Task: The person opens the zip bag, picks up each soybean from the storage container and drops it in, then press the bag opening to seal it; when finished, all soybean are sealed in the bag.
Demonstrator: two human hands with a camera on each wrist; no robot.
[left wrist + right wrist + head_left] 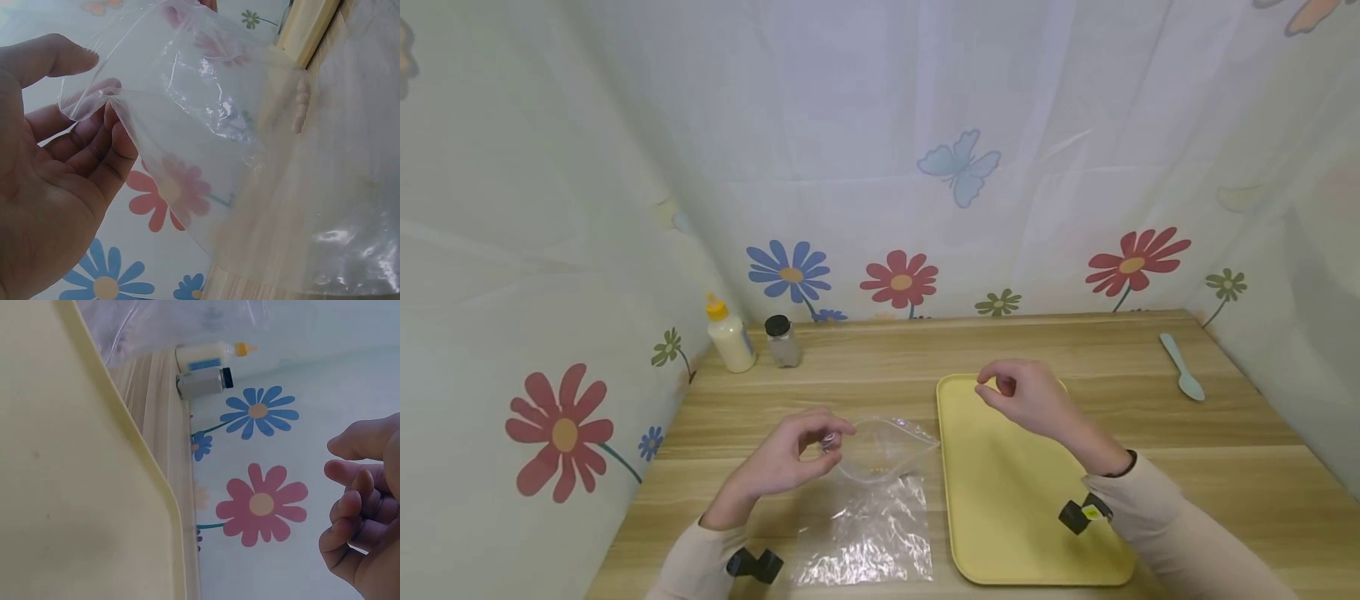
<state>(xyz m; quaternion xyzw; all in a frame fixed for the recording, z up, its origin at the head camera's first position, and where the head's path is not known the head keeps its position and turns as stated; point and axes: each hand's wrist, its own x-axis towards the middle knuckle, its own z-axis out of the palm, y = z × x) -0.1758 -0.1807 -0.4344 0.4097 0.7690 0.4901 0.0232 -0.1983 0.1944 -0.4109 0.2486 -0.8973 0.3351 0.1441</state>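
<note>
A clear zip bag [865, 529] lies on the table with its mouth spread. My left hand [793, 454] is at the left side of that mouth; in the left wrist view, curled fingers [94, 140] hold the bag's rim while the thumb stands off from them. Several small round pieces [878, 470] show through the plastic in a short row. Above the far part of a yellow tray [1000, 492] is my right hand [1026, 396], its fingers loosely bent. In the right wrist view a small gap separates thumb and index fingertip, and nothing shows between them.
At the back left stand a white squeeze bottle [731, 342] with a yellow tip and a small jar [784, 346] with a black lid. A pale blue spoon [1182, 367] lies at the far right. A flowered curtain [865, 167] borders the table behind and at the sides.
</note>
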